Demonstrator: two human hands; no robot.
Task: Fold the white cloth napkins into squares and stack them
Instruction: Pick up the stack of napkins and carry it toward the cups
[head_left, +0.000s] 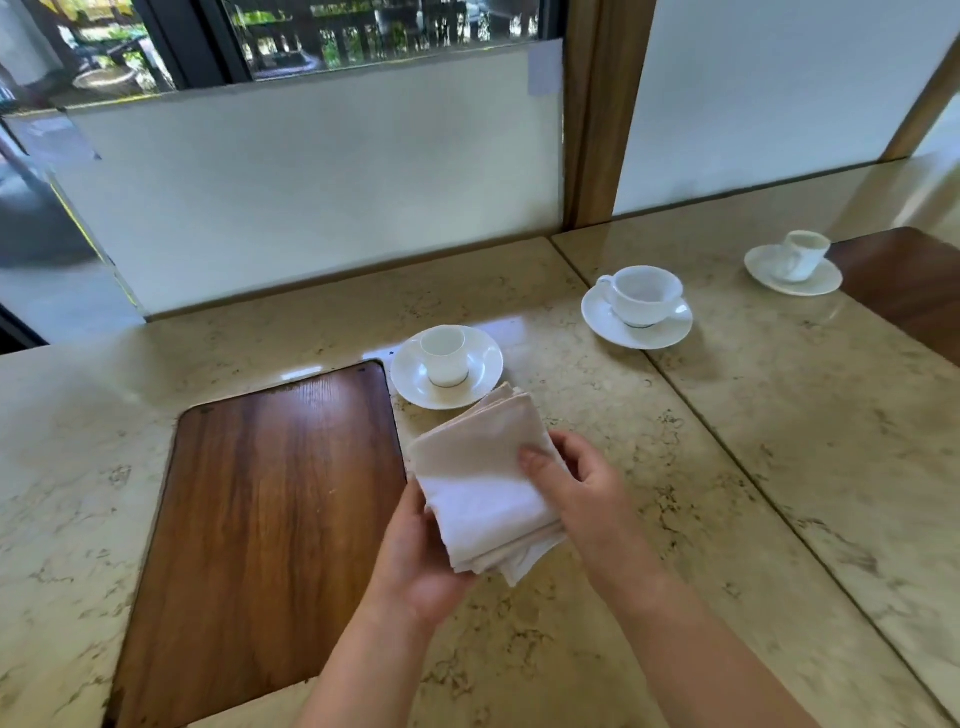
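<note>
Both hands hold a stack of folded white cloth napkins (480, 486) above the beige marble desk (675, 519), near its centre. The left hand (421, 561) supports the stack from below at its near left corner, palm up, fingers hidden under the cloth. The right hand (582, 488) closes on the right edge, thumb pressed on the top layer, fingers curled behind. The stack is tilted, its far corner raised; loose layer edges show at the near right corner. Just beyond the far corner stands a small white cup on a white saucer (447, 366), close to the cloth but apart from it. Farther right lie a wider white cup and saucer (638, 306) and, far right, a third cup and saucer (794, 262). Left of the hands, a dark wooden inlay panel (260, 519) lies flush in the desk. The near and right marble surface is bare; a frosted glass partition (311, 182) bounds the far edge.
</note>
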